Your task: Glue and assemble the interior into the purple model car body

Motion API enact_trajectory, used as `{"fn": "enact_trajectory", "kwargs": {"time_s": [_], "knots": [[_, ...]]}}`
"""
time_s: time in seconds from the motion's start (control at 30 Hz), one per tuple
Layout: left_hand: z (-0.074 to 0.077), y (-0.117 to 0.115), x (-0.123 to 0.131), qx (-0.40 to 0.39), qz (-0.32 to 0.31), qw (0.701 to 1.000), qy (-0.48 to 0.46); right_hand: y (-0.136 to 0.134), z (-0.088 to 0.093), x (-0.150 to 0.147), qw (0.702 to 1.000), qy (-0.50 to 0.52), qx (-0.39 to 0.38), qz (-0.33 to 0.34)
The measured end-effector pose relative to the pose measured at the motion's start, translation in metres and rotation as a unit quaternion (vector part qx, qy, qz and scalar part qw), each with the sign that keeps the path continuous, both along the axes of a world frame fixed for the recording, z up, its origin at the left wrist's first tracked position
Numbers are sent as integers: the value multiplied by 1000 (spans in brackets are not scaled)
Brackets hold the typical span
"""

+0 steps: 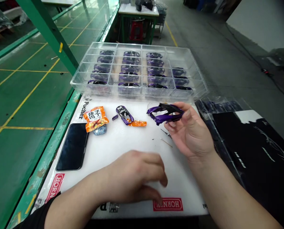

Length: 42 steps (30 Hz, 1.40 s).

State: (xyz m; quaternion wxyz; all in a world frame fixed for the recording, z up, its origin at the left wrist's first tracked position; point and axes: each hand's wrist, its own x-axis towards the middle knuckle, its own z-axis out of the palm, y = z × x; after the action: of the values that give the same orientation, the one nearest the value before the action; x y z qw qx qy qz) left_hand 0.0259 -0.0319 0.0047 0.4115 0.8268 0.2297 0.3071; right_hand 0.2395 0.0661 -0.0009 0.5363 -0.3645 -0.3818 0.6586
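Note:
My right hand [191,130] grips a purple and black toy car body [165,114] between thumb and fingers, raised over the white foam board [122,143]. Low over the board's front part is my left hand [139,176], its fingers bent and parted from the thumb, with nothing visible in them. Another purple car body [124,114] lies on the board beside a small purple part [114,117] and an orange wrapper strip [139,123]. Below my right hand lie a thin dark tool [165,133] and a slim stick [166,142].
Behind the board stands a clear compartment tray [139,90] with many purple car bodies. At the left lie a phone [72,147] and an orange snack packet [96,119]. A black printed sheet [246,136] is on the right. A green post [48,31] rises at the left.

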Motion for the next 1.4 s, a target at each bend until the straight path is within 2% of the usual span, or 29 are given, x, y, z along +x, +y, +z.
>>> {"fn": "enact_trajectory", "kwargs": {"time_s": [0.07, 0.1, 0.17, 0.23, 0.37, 0.5, 0.6, 0.7, 0.83, 0.97, 1.03, 1.17, 1.4], "knots": [[-10, -5, 9, -82, -144, 984, 59, 0, -1, -1, 1000, 8, -2, 2], [-15, -8, 12, -103, -183, 976, 62, 1, -1, -1, 1000, 11, -4, 1], [-21, -12, 17, -120, -201, 972, 34, 1, -2, -1, 1000, 16, -7, 0], [-20, -11, 17, -121, -172, 978, 2, 1, -2, -1, 1000, 17, -5, 2], [-7, -3, 9, -96, -92, 989, -63, 1, -2, -1, 1000, 16, 0, 9], [5, 1, 4, -60, -64, 988, -125, 1, -2, -1, 1000, 25, -1, 11], [8, 3, 3, -30, -30, 994, -105, 1, -2, 0, 1000, 22, 2, 9], [5, 6, 1, -8, 69, 996, -54, 1, -1, 1, 1000, 22, 3, 9], [-3, 11, -5, -71, 200, 977, -32, 0, -2, 1, 1000, 18, 12, 12], [-6, 16, -13, -124, 297, 941, -102, -3, -1, 0, 999, 3, 43, 14], [-6, 17, -16, -123, 334, 923, -149, -4, -1, 0, 997, -15, 69, 15], [-8, 15, -16, -67, 386, 903, -177, -8, -3, 0, 990, -62, 124, 34], [-10, 10, -13, 89, 413, 904, -72, -14, -3, 5, 960, -146, 229, 64]]}}
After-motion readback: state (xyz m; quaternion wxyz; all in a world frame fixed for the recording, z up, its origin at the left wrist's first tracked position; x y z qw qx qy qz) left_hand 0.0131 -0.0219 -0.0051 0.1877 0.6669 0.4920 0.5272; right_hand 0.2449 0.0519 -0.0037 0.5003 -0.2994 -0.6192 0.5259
